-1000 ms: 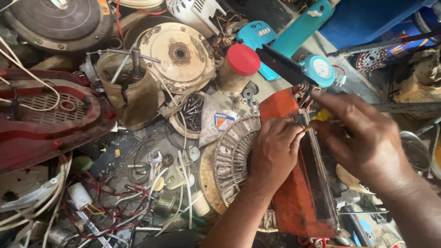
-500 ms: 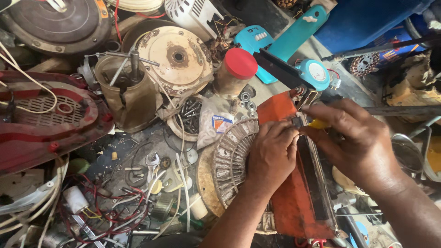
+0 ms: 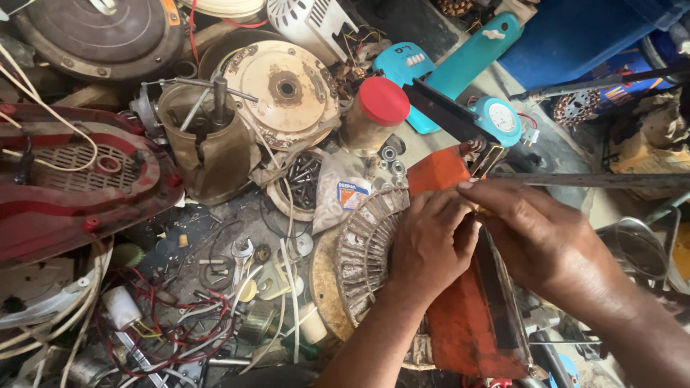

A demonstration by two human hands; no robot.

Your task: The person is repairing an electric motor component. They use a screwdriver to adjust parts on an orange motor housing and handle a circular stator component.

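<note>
Red-capped jar [image 3: 375, 115] and metal bar [image 3: 596, 179] hem the orange panel [image 3: 460, 323]

Clear plastic packet [image 3: 343, 192], blue-red label, beside rusty finned disc [image 3: 363, 251]

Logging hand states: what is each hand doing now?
Left hand: closed on something small over the orange panel; cannot tell what.
Right hand: fingers pinched beside it, contents hidden.

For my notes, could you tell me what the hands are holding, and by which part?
Both the left hand and the right hand meet over the orange part, near its upper end. What the fingers pinch there is hidden.
</note>
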